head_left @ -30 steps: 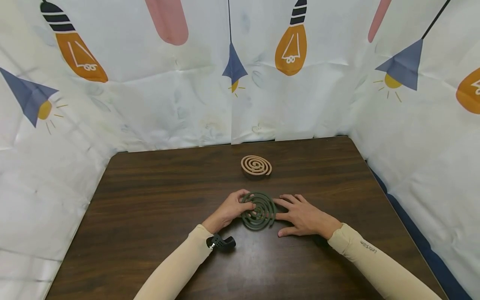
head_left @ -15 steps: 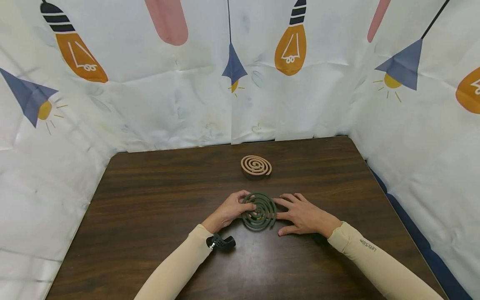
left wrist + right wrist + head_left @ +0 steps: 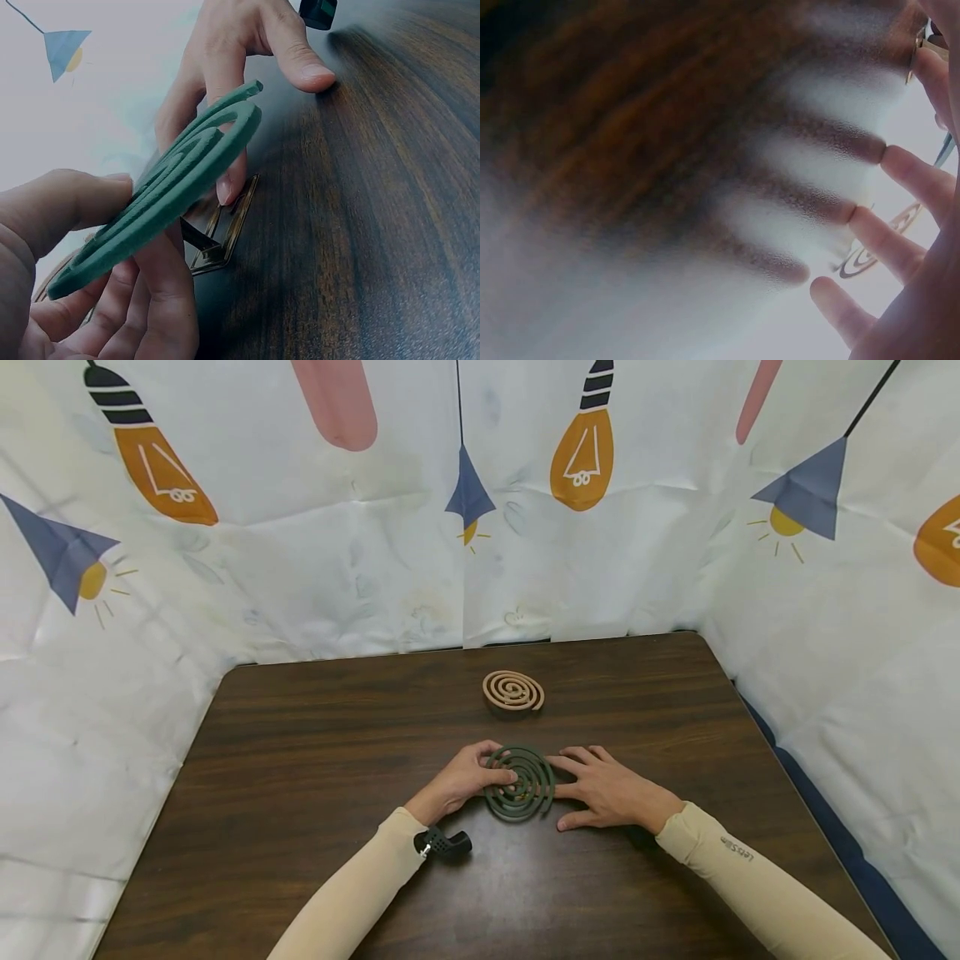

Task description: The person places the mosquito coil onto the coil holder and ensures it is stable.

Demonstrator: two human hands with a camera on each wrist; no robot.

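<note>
A green mosquito coil [image 3: 176, 187] is held tilted over the table by my left hand [image 3: 459, 779], with the thumb on its upper face and the fingers beneath. Under it, the left wrist view shows a small metal stand [image 3: 240, 223] with a thin frame lying on the table and a dark strip rising from it. My right hand [image 3: 609, 791] rests beside the coil, fingers spread on the tabletop. One of its fingertips touches the stand's frame in the left wrist view. In the head view the coil mostly hides the stand.
Farther back, a brown mosquito coil [image 3: 513, 691] sits slightly raised above the dark wooden table [image 3: 315, 760]; what bears it is in shadow. White sheets [image 3: 337, 568] printed with lamps hang around the table. A black wrist strap [image 3: 444, 845] is on the left sleeve.
</note>
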